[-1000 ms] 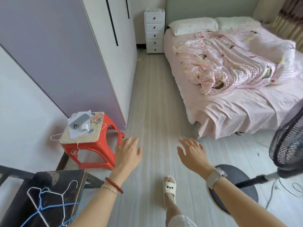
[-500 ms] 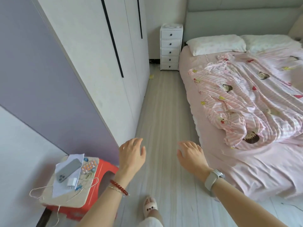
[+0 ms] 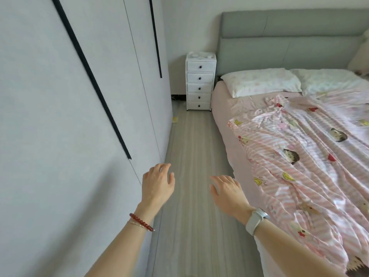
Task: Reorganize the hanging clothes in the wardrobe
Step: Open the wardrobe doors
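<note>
The white wardrobe (image 3: 65,120) fills the left side, its doors closed, with long black strip handles (image 3: 95,84). No hanging clothes show. My left hand (image 3: 158,183), with a red bead bracelet on the wrist, hovers just right of the wardrobe doors with relaxed fingers and holds nothing. My right hand (image 3: 227,191), with a white watch on the wrist, is held out over the floor beside the bed, fingers relaxed and empty.
A narrow strip of grey wood floor (image 3: 191,156) runs between the wardrobe and the bed (image 3: 299,156), which carries a pink patterned sheet and two pillows. A white drawer chest (image 3: 199,82) stands at the far end. A small yellow scrap (image 3: 175,119) lies by the wardrobe base.
The view has moved forward and up along the wardrobe. The red stool, the hangers and the fan have left the view. Both hands stay open and empty.
</note>
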`<action>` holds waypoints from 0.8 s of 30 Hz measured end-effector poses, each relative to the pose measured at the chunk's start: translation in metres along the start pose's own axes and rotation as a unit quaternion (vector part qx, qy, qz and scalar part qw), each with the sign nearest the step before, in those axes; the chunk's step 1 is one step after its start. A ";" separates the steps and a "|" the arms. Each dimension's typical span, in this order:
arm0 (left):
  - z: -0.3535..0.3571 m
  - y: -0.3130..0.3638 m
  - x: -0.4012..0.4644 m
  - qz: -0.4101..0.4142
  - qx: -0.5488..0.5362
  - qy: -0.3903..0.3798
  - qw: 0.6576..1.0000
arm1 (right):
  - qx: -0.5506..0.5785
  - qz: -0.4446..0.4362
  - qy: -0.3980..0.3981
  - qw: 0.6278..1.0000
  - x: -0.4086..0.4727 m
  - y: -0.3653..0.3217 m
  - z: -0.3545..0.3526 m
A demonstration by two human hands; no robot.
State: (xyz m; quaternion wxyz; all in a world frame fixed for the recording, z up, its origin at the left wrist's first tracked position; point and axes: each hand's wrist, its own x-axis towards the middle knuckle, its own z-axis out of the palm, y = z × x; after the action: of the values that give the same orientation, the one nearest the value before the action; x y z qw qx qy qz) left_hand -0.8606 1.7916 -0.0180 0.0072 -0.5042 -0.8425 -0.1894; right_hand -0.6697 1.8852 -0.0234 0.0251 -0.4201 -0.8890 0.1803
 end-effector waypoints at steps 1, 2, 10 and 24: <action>0.001 -0.001 0.022 0.004 -0.003 0.007 1.000 | 0.001 -0.002 0.005 1.000 0.021 0.000 -0.005; 0.001 -0.002 0.042 0.005 -0.003 0.016 1.000 | 0.001 -0.007 0.010 1.000 0.044 0.001 -0.009; -0.019 -0.035 0.178 -0.020 0.065 0.176 0.982 | 0.019 -0.140 0.050 0.989 0.243 -0.028 -0.043; -0.139 -0.034 0.247 -0.168 0.309 0.522 0.777 | 0.277 -0.592 0.127 0.746 0.406 -0.201 -0.126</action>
State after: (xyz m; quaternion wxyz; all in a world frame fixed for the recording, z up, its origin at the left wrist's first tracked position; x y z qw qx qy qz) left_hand -1.0361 1.9413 0.1510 0.5689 -0.1493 -0.7944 -0.1515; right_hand -1.0557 2.1132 0.1192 0.3548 0.1974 -0.8589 0.3122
